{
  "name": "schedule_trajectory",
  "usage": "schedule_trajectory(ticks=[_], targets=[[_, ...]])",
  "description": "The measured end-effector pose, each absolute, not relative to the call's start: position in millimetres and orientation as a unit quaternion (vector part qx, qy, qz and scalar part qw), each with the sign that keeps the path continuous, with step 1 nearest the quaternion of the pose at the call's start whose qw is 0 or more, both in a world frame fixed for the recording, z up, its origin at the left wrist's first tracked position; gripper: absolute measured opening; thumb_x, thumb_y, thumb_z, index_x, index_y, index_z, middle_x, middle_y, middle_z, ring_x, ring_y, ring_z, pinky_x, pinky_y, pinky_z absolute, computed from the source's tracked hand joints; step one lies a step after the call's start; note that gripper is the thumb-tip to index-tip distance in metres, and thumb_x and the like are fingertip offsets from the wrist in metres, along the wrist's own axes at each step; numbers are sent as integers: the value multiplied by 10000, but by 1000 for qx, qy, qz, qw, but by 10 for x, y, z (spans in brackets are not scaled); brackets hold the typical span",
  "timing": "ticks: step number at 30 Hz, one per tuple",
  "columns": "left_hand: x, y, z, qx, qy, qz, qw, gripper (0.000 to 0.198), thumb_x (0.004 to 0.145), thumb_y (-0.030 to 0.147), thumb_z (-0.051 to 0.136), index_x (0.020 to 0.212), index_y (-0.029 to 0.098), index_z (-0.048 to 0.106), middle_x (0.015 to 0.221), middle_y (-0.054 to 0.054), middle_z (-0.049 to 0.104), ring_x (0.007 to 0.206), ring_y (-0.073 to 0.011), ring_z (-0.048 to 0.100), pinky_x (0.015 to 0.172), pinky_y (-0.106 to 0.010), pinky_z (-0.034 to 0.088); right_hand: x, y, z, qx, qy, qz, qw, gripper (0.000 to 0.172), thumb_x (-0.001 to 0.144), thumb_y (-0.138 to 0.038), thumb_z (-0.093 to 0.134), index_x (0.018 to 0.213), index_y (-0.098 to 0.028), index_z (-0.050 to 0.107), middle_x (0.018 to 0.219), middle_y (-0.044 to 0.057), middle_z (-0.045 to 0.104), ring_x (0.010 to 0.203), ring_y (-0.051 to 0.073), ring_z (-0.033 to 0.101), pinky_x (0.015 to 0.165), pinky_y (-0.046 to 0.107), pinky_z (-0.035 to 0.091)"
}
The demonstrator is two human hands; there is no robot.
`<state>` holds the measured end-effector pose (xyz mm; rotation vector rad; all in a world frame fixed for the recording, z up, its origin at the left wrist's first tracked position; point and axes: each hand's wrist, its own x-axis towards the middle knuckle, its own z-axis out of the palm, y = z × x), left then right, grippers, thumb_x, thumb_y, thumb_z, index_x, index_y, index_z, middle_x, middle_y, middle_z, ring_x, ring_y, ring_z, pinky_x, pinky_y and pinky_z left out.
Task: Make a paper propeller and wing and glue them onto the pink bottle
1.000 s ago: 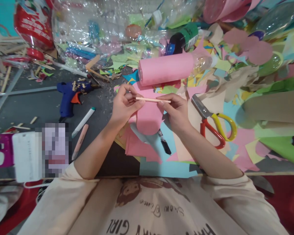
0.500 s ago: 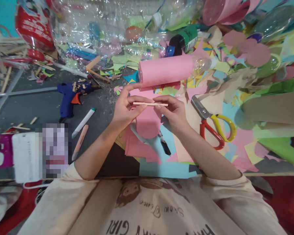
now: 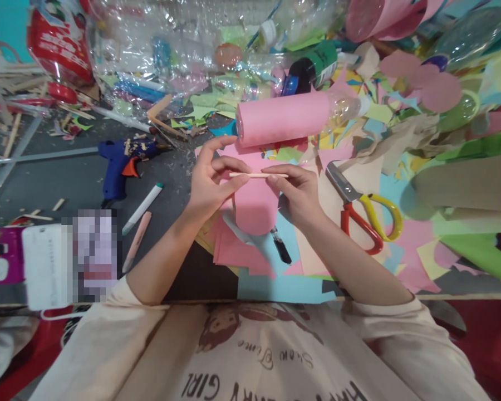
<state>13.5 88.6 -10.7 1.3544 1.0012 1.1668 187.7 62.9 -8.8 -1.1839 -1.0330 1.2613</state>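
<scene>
A thin wooden stick (image 3: pixel 256 175) is held level between both hands above a rounded pink paper piece (image 3: pixel 253 209). My left hand (image 3: pixel 211 184) pinches its left end with thumb and fingers. My right hand (image 3: pixel 298 192) pinches its right end. Just beyond the hands lies a plastic bottle wrapped in pink paper (image 3: pixel 284 118). Red and yellow scissors (image 3: pixel 361 209) lie right of my right hand.
A blue glue gun (image 3: pixel 121 161) and two markers (image 3: pixel 142 209) lie to the left on the grey floor. A small brush (image 3: pixel 280 248) rests on blue paper near my wrists. Paper scraps and clear bottles (image 3: pixel 183 44) crowd the back and right. A white device (image 3: pixel 42 267) sits lower left.
The stick has dipped and risen slightly between my fingers, and my left fingers have shifted along it. Everything else stays put.
</scene>
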Motion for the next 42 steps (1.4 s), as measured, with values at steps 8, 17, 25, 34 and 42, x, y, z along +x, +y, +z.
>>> schedule_trajectory(ticks=[8, 17, 25, 34, 42], targets=[[55, 1010, -181, 548, 386, 558, 490, 413, 742, 566, 746, 1038, 314, 607, 639, 53, 567, 601, -125, 576, 604, -284, 467, 1901, 650, -139, -498, -400, 537, 551, 216, 651, -505, 812, 742, -315, 766, 771, -31, 702, 631, 120, 542, 576, 288, 432], [81, 1011, -149, 538, 481, 542, 431, 385, 678, 548, 807, 864, 247, 656, 745, 19, 644, 727, -123, 634, 703, -262, 518, 1875, 646, -90, -505, -414, 519, 552, 268, 605, -549, 828, 726, -316, 772, 771, -25, 729, 649, 134, 596, 571, 296, 471], [67, 1001, -156, 539, 518, 520, 414, 278, 742, 464, 768, 764, 212, 652, 722, 17, 658, 674, -108, 617, 642, -236, 496, 1878, 645, -122, -495, -432, 507, 559, 251, 633, -553, 819, 741, -329, 780, 759, -29, 732, 667, 134, 619, 579, 288, 496], [105, 995, -114, 555, 488, 519, 429, 468, 775, 677, 647, 698, 220, 584, 584, 39, 522, 563, -96, 521, 561, -244, 454, 1893, 643, -131, -492, -439, 514, 549, 244, 650, -544, 812, 761, -329, 780, 802, -25, 740, 743, 150, 643, 640, 308, 513], [105, 982, -158, 494, 468, 558, 475, 603, 829, 694, 564, 530, 217, 349, 408, 73, 269, 346, -65, 252, 370, -257, 206, 1898, 652, -125, -470, -447, 522, 554, 192, 678, -485, 819, 776, -323, 788, 808, -23, 747, 777, 143, 663, 665, 292, 529]])
